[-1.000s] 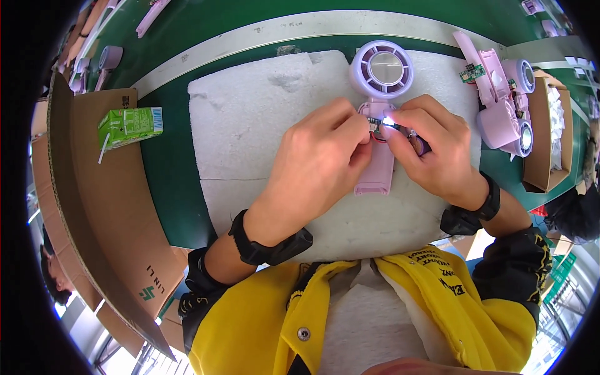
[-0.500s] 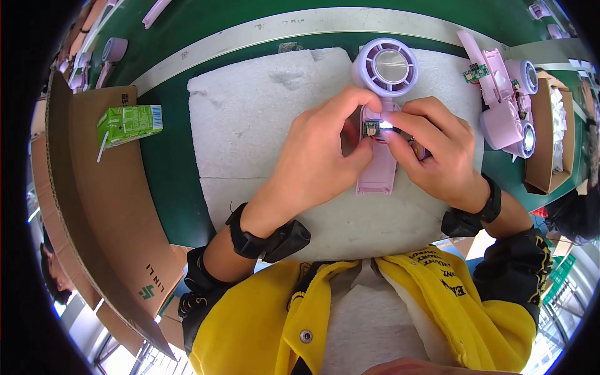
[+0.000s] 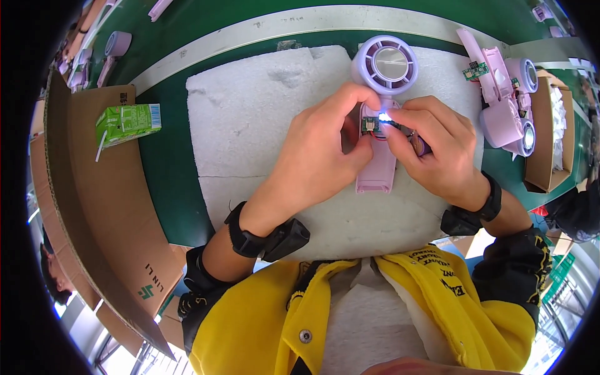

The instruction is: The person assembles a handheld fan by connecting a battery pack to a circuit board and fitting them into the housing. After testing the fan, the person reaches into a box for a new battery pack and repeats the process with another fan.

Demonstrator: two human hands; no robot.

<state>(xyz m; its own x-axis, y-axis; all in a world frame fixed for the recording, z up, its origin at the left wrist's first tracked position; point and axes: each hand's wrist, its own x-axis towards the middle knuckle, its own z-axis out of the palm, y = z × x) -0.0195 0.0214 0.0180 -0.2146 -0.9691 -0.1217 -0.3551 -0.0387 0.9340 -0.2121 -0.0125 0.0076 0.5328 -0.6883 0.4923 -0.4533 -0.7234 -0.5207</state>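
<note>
A lilac handheld fan [image 3: 359,67] lies on the white foam sheet, its round head away from me and its pink handle [image 3: 375,174] opened up. A small green circuit board [image 3: 370,125] sits in the upper handle, with a bright white light [image 3: 384,117] glowing at its right side. My left hand [image 3: 315,140] is closed around the handle's left side, thumb and forefinger at its edge. With thumb and forefinger my right hand [image 3: 440,140] pinches at the board's right side; the fingertips hide the exact grip. Beneath those fingers a purple cylinder [image 3: 420,145], perhaps a battery, partly shows.
The foam sheet [image 3: 244,119] covers the green table's middle. At right lie several opened fan parts [image 3: 502,128] with boards, beside a cardboard box [image 3: 545,169] of white pieces. A large carton [image 3: 106,206] stands at left with a green drink box [image 3: 128,125] on it.
The light has turned brighter and bluish. My right fingertips have shifted slightly up, and more of the purple cylinder shows. My left hand stays nearly still.
</note>
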